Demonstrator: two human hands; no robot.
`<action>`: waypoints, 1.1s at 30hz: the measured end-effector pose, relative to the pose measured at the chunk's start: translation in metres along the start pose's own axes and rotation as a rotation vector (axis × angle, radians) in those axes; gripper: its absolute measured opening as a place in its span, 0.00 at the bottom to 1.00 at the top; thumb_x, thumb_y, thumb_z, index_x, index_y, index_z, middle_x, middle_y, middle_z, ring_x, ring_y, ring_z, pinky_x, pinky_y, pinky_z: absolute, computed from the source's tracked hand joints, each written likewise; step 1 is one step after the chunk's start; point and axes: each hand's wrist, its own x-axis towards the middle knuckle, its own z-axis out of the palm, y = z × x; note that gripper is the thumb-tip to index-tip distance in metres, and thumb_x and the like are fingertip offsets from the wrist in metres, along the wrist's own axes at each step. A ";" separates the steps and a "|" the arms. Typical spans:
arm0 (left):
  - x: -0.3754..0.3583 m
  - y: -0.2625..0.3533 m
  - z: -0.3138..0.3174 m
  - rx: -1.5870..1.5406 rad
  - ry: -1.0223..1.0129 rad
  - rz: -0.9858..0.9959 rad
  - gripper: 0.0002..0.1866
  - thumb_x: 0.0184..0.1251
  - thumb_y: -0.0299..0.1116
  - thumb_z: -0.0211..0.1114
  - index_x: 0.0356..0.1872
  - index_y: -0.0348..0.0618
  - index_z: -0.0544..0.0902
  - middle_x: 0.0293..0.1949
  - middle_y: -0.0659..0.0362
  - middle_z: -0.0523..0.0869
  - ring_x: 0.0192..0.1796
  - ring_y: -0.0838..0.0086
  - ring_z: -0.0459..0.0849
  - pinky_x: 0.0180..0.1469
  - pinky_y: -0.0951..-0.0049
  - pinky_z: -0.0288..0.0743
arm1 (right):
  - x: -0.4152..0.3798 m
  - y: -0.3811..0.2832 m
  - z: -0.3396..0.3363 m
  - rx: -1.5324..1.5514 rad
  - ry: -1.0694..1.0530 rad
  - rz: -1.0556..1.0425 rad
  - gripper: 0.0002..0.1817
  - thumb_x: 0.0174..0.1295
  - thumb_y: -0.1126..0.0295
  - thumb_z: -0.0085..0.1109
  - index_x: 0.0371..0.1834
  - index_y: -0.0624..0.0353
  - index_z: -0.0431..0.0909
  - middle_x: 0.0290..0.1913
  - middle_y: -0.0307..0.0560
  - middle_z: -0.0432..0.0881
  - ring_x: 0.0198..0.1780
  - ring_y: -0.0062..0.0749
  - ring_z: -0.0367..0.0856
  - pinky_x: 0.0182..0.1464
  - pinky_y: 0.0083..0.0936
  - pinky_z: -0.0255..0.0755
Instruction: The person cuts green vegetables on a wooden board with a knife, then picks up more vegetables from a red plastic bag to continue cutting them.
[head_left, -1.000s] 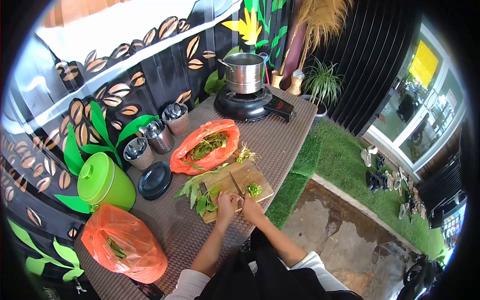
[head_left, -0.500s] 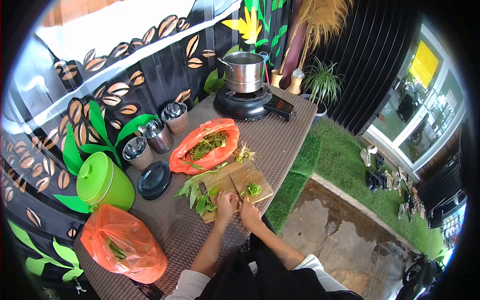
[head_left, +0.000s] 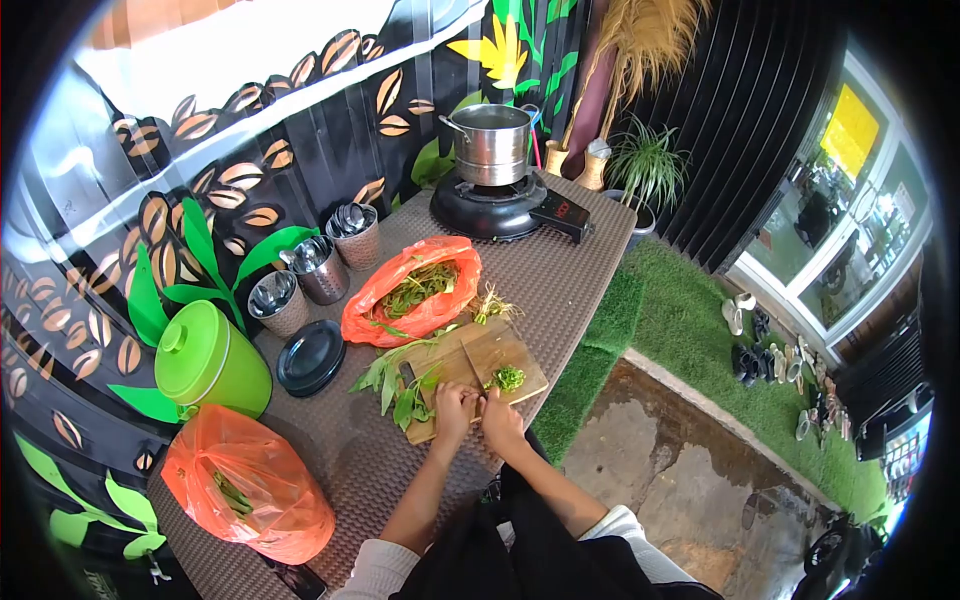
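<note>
A kitchen knife (head_left: 472, 368) lies with its blade across a wooden cutting board (head_left: 500, 350), its thin grey blade running from the handle near the person toward the far side of the board, tip pointing away and slightly left. The right hand (head_left: 500, 420) is closed around the handle at the board's near edge. Just right of the blade sits a small heap of chopped greens (head_left: 509, 378). The left hand (head_left: 452, 405) is curled, fingers pressed down on a bunch of leafy green stems (head_left: 400, 385) that spreads leftward off the board's left edge onto the brown woven tabletop (head_left: 560, 280).

The board sits askew at the tabletop's right edge, its right corner close to the drop to the artificial grass (head_left: 690, 320). Just beyond the board's far edge lies an open orange plastic bag of greens (head_left: 410, 295), with a tuft of cut roots (head_left: 490, 303) beside it. To the left a black lid (head_left: 311, 357) and a green lidded bucket (head_left: 208, 362) stand near the wall side, with three metal cutlery holders (head_left: 320, 270) behind. A second orange bag (head_left: 250, 485) fills the near left corner. Bare tabletop lies between the board and the gas stove (head_left: 495, 210) carrying a steel pot (head_left: 490, 143) at the far end.
</note>
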 end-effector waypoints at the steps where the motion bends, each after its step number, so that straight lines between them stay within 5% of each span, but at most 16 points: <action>1: -0.001 -0.004 0.002 -0.004 0.014 0.024 0.03 0.49 0.25 0.66 0.25 0.37 0.84 0.27 0.51 0.81 0.37 0.57 0.75 0.41 0.61 0.69 | 0.001 0.002 -0.002 0.001 0.001 -0.003 0.18 0.68 0.56 0.41 0.47 0.62 0.61 0.33 0.67 0.80 0.39 0.63 0.80 0.42 0.52 0.73; 12: 0.018 0.011 -0.001 -0.127 0.006 0.109 0.09 0.55 0.23 0.60 0.36 0.38 0.84 0.36 0.50 0.84 0.36 0.56 0.80 0.42 0.63 0.74 | 0.004 0.009 -0.011 0.056 0.042 -0.029 0.18 0.69 0.58 0.40 0.47 0.64 0.62 0.36 0.71 0.78 0.41 0.66 0.78 0.43 0.54 0.72; 18: 0.050 -0.010 -0.044 0.246 0.223 0.094 0.10 0.52 0.23 0.64 0.36 0.43 0.85 0.37 0.53 0.85 0.45 0.58 0.79 0.51 0.64 0.71 | 0.008 0.012 -0.012 0.075 0.036 -0.058 0.18 0.69 0.57 0.40 0.46 0.65 0.64 0.35 0.73 0.78 0.40 0.68 0.78 0.42 0.54 0.72; 20: 0.057 -0.029 -0.049 0.405 0.016 -0.150 0.09 0.48 0.25 0.68 0.34 0.46 0.86 0.37 0.55 0.86 0.48 0.59 0.78 0.54 0.61 0.68 | 0.008 0.017 -0.017 0.085 0.039 -0.101 0.18 0.69 0.57 0.40 0.45 0.65 0.64 0.34 0.73 0.78 0.39 0.68 0.78 0.42 0.54 0.72; 24: 0.062 -0.037 -0.050 0.421 -0.107 -0.234 0.07 0.47 0.26 0.69 0.29 0.50 0.87 0.37 0.56 0.86 0.46 0.63 0.79 0.52 0.59 0.67 | -0.002 0.018 -0.010 0.107 0.074 -0.215 0.19 0.69 0.57 0.39 0.45 0.66 0.63 0.30 0.72 0.78 0.37 0.69 0.78 0.41 0.55 0.72; 28: 0.064 -0.042 -0.050 0.627 -0.011 -0.107 0.10 0.47 0.24 0.67 0.32 0.50 0.86 0.36 0.57 0.85 0.45 0.64 0.79 0.52 0.61 0.66 | -0.016 0.013 -0.006 0.067 0.013 -0.153 0.20 0.69 0.57 0.39 0.48 0.66 0.62 0.29 0.72 0.78 0.36 0.69 0.78 0.41 0.55 0.72; 33: 0.086 -0.036 -0.046 0.376 0.107 0.071 0.11 0.51 0.23 0.65 0.38 0.39 0.82 0.34 0.51 0.83 0.44 0.58 0.79 0.49 0.60 0.71 | -0.002 0.025 -0.016 0.059 0.068 -0.053 0.21 0.69 0.56 0.38 0.49 0.66 0.61 0.29 0.72 0.78 0.37 0.67 0.78 0.40 0.55 0.72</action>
